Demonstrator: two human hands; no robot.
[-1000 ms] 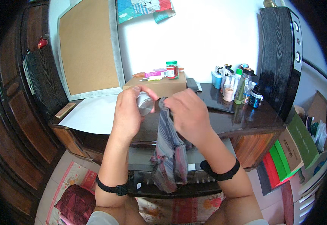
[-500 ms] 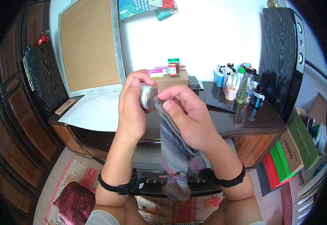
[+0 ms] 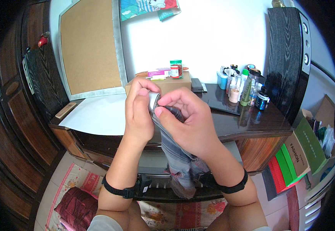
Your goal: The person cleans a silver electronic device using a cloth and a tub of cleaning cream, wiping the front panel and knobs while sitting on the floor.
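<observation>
In the middle of the view, my left hand [image 3: 140, 113] is wrapped round a small silver metal can [image 3: 153, 99], held tilted above the dark desk. Bunched in my right hand [image 3: 192, 125] is a grey striped cloth [image 3: 176, 154], whose top edge is pinched between thumb and fingers. The cloth touches the can's end that faces right, and that end is mostly hidden behind the cloth and my fingers. Below my right hand the rest of the cloth hangs down in front of the desk's edge.
A white paper sheet [image 3: 98, 115] covers the desk's left part. Behind my hands, a cardboard box [image 3: 183, 84] carries a green-lidded jar [image 3: 176, 69]. Several bottles [image 3: 246, 90] stand at the right, near a flat black object [image 3: 225, 107] and a tall speaker [image 3: 285, 57].
My right hand has moved left and pressed the cloth onto the can's end, which showed bare before. The can has turned a little and is more covered now.
</observation>
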